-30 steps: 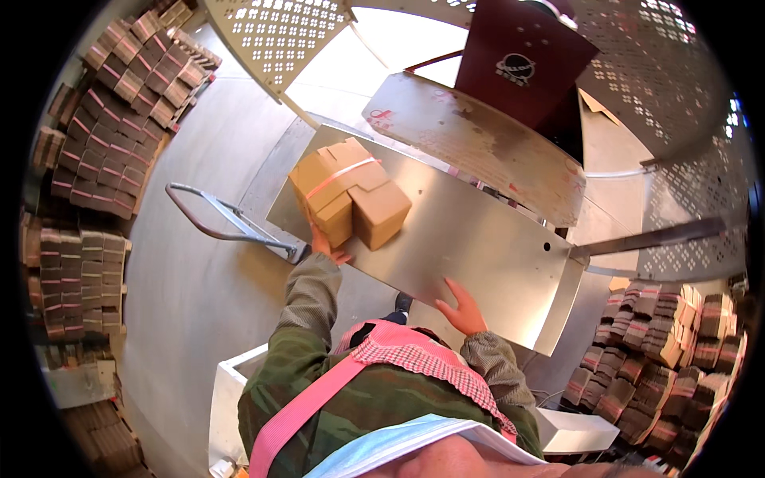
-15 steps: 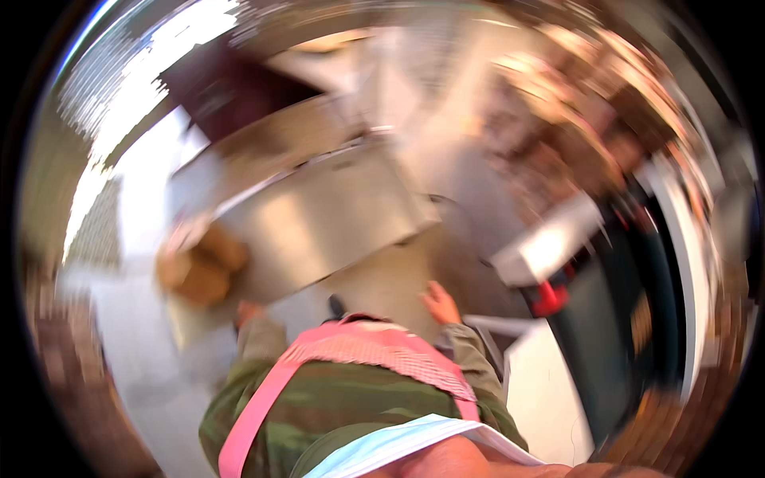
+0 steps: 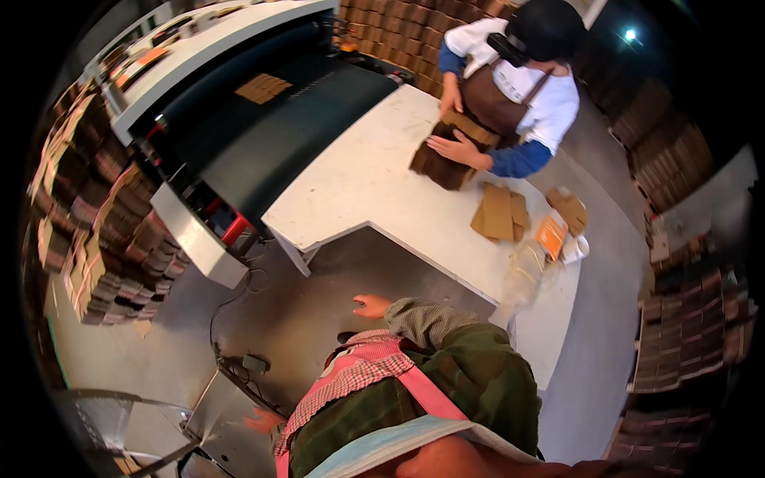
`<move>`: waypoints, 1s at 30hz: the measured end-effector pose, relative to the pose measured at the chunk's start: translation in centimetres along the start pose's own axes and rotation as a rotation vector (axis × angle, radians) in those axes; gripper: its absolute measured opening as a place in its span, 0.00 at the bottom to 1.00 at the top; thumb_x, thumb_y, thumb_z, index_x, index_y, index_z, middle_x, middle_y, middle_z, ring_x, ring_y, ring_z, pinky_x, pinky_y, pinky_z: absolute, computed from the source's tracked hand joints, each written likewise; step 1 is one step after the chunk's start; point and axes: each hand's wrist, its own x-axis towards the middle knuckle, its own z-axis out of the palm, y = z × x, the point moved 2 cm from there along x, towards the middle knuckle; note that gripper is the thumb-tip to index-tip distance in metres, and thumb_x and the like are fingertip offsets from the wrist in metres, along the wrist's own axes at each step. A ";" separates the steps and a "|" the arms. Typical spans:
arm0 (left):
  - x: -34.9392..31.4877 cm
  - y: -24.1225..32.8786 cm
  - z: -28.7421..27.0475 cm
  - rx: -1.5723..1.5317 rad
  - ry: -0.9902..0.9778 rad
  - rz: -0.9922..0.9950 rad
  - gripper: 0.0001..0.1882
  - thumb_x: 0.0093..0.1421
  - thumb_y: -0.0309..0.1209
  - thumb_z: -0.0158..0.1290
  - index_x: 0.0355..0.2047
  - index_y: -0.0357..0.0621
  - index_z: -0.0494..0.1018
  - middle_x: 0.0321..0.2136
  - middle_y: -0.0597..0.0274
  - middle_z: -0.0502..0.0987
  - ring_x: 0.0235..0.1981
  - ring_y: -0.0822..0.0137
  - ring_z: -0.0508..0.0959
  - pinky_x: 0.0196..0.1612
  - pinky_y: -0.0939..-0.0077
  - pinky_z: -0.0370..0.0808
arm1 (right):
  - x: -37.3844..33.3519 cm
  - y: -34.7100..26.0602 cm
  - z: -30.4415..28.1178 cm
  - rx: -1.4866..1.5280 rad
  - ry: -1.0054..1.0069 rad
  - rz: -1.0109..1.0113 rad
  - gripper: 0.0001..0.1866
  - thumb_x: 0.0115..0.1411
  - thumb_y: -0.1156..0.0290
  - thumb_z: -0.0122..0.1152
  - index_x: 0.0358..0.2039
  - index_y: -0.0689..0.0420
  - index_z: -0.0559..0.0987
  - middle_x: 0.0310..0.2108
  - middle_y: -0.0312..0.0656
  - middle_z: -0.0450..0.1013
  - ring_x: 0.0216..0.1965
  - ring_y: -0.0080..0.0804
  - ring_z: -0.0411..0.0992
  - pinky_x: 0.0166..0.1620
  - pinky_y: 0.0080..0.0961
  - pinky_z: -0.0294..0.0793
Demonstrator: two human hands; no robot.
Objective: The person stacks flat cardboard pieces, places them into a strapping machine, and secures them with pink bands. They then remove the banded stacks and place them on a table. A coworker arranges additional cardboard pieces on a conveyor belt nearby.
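Observation:
My left hand (image 3: 264,420) hangs low at my left side with its fingers apart and nothing in it. Nearest to it are a metal frame (image 3: 209,402) and a dark cable running along the floor. My right hand (image 3: 371,306), held out in front of me over the floor, is also without a load, its fingers loosely apart. It touches nothing and stays short of the white table (image 3: 343,191). Across that table a co-worker's hands (image 3: 460,150) rest on a stack of brown cardboard pieces (image 3: 442,163).
A machine with a dark conveyor belt (image 3: 271,131) adjoins the table; flat cardboard lies on the belt. Cardboard pieces (image 3: 500,213), an orange packet (image 3: 551,235), a clear plastic bag (image 3: 523,275) and a white roll (image 3: 575,249) lie at the table's right. Bundled cardboard stacks (image 3: 119,239) stand left.
My view has swung to the right, away from the metal-topped bench, bringing the belt machine, white table and co-worker into full view. Both my hands remain without a load.

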 end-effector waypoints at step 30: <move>-24.3 42.0 3.6 -0.940 -1.215 0.296 0.30 0.65 0.36 0.45 0.63 0.41 0.47 0.54 0.37 0.62 0.55 0.58 0.64 0.56 0.69 0.62 | -25.9 21.3 -10.9 0.619 0.661 0.305 0.26 0.59 0.59 0.55 0.53 0.64 0.68 0.48 0.51 0.71 0.50 0.36 0.70 0.51 0.28 0.68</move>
